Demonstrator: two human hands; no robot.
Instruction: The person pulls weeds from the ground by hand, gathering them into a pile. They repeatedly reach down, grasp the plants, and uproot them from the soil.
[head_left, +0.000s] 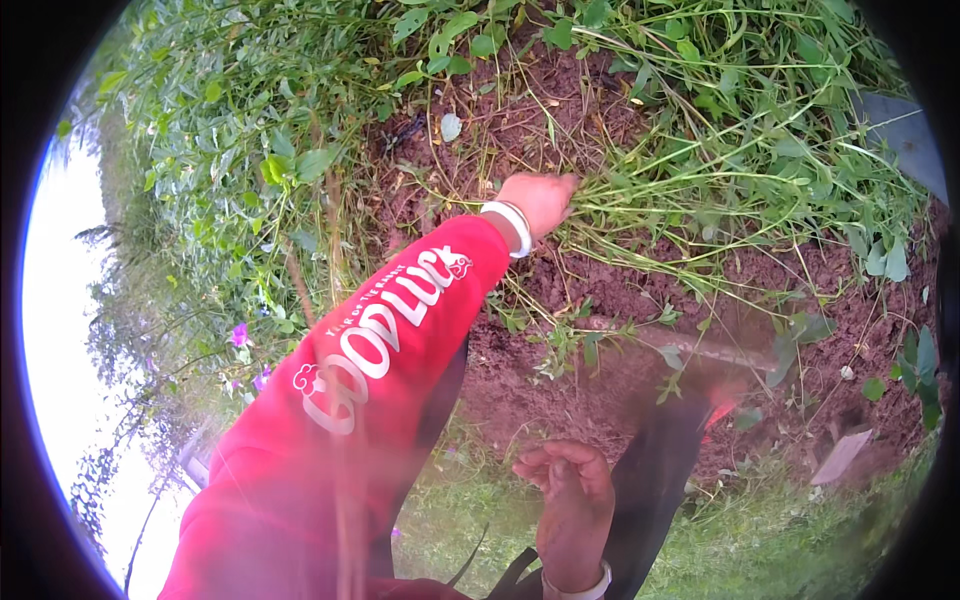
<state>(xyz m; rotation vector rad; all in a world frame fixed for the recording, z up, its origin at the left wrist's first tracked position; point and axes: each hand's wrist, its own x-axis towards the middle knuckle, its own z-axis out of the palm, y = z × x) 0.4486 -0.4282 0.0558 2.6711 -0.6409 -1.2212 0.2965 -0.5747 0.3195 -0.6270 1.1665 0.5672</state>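
My left hand (536, 201), at the end of a red sleeve with white lettering, is closed round a bunch of green plant stems (675, 187). The stems fan out to the right over reddish-brown soil (622, 285). A white bangle (511, 225) circles that wrist. Lower down, my right hand (571, 487) hangs beside my dark trouser leg (652, 472). Its fingers are loosely curled, with a gap to the thumb, and nothing shows in them. This wrist also carries a white band (581, 589).
Dense leafy plants (247, 150) rise at the left, with purple flowers (240, 335) among them. A stick-like piece (690, 349) lies on the soil. At the right are a flat grey object (904, 139) and a pale flat fragment (841, 457). Grass (765, 540) borders the soil below.
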